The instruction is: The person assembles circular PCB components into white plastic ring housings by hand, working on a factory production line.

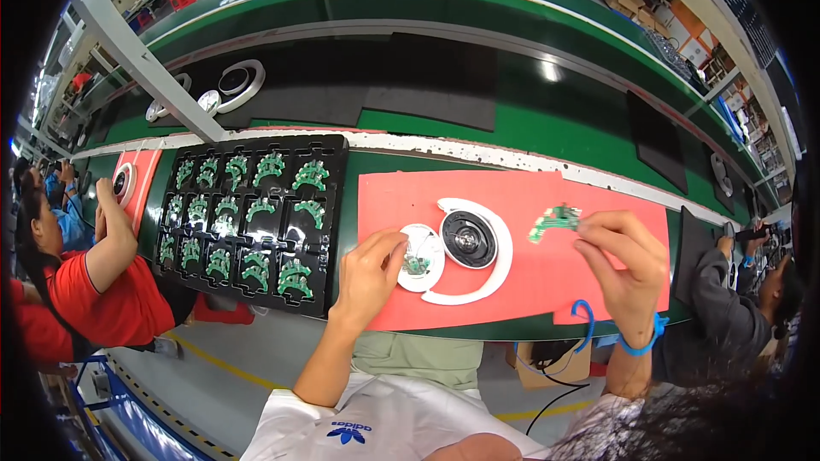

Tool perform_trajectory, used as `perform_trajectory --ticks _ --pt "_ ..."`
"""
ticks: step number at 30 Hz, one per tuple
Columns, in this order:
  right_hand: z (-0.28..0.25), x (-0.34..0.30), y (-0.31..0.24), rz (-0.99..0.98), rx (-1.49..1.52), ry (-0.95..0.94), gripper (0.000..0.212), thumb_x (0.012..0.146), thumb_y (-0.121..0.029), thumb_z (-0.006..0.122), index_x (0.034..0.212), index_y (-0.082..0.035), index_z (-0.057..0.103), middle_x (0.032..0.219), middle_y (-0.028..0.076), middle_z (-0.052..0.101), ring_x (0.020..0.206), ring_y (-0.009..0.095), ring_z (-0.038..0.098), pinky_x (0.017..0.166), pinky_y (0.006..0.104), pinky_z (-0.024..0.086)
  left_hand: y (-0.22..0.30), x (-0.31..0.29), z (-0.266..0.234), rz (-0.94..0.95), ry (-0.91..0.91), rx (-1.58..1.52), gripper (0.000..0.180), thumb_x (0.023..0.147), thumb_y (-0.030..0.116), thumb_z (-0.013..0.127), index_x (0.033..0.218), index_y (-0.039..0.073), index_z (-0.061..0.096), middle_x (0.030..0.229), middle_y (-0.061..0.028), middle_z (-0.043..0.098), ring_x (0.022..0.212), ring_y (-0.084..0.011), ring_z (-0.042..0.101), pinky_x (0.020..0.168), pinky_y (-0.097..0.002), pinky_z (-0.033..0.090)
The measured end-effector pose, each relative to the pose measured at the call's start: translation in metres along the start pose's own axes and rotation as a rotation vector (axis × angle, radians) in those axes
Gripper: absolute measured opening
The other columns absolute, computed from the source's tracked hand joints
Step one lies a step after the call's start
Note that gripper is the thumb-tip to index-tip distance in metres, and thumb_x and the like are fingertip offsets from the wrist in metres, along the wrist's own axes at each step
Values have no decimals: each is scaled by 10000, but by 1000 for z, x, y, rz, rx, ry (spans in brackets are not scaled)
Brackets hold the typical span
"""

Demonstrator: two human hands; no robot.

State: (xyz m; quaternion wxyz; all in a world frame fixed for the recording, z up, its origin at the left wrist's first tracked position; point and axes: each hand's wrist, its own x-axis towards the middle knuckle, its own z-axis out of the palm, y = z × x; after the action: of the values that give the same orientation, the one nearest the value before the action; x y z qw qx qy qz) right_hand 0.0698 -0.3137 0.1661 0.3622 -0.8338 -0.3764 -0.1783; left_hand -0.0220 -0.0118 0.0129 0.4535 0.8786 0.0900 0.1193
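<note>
A curved green circuit board [555,220] is pinched between the thumb and fingers of my right hand [628,258], above the right part of the pink mat [401,192]. My left hand [369,277] has its fingers closed at the left rim of a small round white housing [427,280]. Inside that housing lie a small green part and what look like thin wires. Joined to it or touching it is a white C-shaped shell [500,269], lying on the mat. A black round speaker-like part [468,239] sits within the shell's curve.
Left of the mat, a black tray [337,205] holds several green circuit boards. A blue wrist strap [645,337] with a coiled cord [583,324] is on my right wrist. Co-workers sit on both sides. Beyond the white ledge, black mats [436,77] and more white shells [248,90] lie on a green surface.
</note>
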Motion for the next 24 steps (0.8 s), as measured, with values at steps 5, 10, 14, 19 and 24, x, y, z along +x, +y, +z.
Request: perform_trajectory --ticks 5,10,14,19,24 --pt "100 -30 9 -90 -19 -111 233 773 51 825 987 -20 766 1008 91 739 879 268 710 709 371 568 -1 -22 9 276 163 117 156 867 19 813 1021 34 793 1307 -180 709 1049 -361 699 850 -436 585" --pt "160 -40 8 -202 -109 -143 238 778 -72 770 1015 -45 770 1070 61 729 981 242 690 772 373 536 -8 -36 14 346 187 81 231 804 5 849 1024 51 795 1315 -136 676 1085 -329 623 846 -403 564" --pt "172 -35 5 -271 -149 -162 279 772 -128 737 1039 -54 774 1109 49 715 1051 238 670 815 380 523 -12 -32 11 390 193 79 212 801 -22 832 998 44 789 1267 -114 699 1087 -322 622 875 -409 550" --pt "174 -32 13 -268 -110 -233 298 764 -125 731 1049 -48 776 1138 62 707 1093 260 653 865 399 519 -21 -30 14 411 190 100 199 797 -11 825 980 34 761 1233 -87 734 1084 -327 628 899 -421 551" --pt "179 -30 13 -276 -127 -255 305 755 -121 721 1042 -31 774 1155 77 696 1113 282 634 940 449 504 -23 -27 14 403 180 106 184 786 -7 799 954 37 737 1221 -52 760 1075 -308 645 897 -422 549"
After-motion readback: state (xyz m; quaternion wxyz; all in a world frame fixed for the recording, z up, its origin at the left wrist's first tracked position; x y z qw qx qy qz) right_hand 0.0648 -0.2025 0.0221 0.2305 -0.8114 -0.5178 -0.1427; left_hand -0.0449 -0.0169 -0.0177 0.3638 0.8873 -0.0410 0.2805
